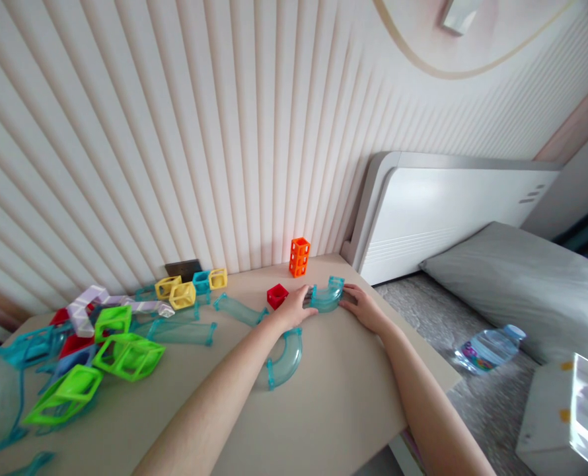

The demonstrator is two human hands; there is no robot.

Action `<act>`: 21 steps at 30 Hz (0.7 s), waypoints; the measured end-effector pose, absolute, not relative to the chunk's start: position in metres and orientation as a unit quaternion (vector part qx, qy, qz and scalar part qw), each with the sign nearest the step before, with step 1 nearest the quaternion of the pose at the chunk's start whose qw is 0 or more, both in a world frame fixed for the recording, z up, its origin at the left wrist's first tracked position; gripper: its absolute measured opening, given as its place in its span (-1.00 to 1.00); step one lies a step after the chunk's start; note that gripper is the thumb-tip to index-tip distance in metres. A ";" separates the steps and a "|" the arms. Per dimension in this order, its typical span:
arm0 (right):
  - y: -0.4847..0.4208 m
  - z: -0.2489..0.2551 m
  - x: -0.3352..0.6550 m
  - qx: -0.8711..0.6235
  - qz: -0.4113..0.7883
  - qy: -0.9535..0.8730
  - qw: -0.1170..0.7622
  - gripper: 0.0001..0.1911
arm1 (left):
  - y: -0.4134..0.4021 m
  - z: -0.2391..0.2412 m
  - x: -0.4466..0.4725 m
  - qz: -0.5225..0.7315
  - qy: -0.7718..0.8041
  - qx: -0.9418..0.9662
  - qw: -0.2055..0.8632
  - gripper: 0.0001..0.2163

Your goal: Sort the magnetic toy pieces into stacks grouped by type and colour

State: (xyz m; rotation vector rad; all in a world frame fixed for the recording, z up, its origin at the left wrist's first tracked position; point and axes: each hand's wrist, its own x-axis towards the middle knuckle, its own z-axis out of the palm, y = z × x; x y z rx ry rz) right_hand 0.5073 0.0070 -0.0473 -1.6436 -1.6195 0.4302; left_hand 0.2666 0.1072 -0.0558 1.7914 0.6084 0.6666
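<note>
A curved, see-through blue track piece [328, 301] is held between my two hands over the right part of the tabletop. My left hand [294, 308] pinches its left end, thumb toward me. At its right end, the fingers of my right hand [364, 308] close on the edge. Close beside my left hand is a red cube block [277, 296]. Behind the hands, near the wall, an orange tower of stacked cubes [299, 257] stands upright. A second curved blue track piece [286, 359] lies below my left wrist, and a longer blue track piece [239, 309] lies to the left.
Green frame blocks [129, 356], yellow cubes [182, 295], a light purple piece [86, 311] and several blue tracks [182, 332] are heaped on the table's left. Right of the table [343, 410] are a bed with a grey pillow [532, 284], a water bottle [489, 349] and a white box [546, 410].
</note>
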 end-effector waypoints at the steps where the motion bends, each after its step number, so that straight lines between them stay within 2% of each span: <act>1: 0.007 -0.047 0.507 -0.648 0.165 -0.638 0.382 -0.59 | 0.107 -0.055 0.266 0.279 0.257 0.754 0.537 -0.38; 4: 0.007 -0.046 0.506 -0.650 0.158 -0.643 0.373 -0.61 | 0.106 -0.052 0.266 0.279 0.255 0.754 0.538 -0.38; 13: 0.005 -0.043 0.509 -0.632 0.165 -0.664 0.364 -0.76 | 0.107 -0.048 0.264 0.279 0.223 0.749 0.558 -0.56; 21: 0.005 -0.040 0.505 -0.647 0.148 -0.659 0.353 -0.79 | 0.105 -0.046 0.263 0.276 0.210 0.750 0.563 -0.57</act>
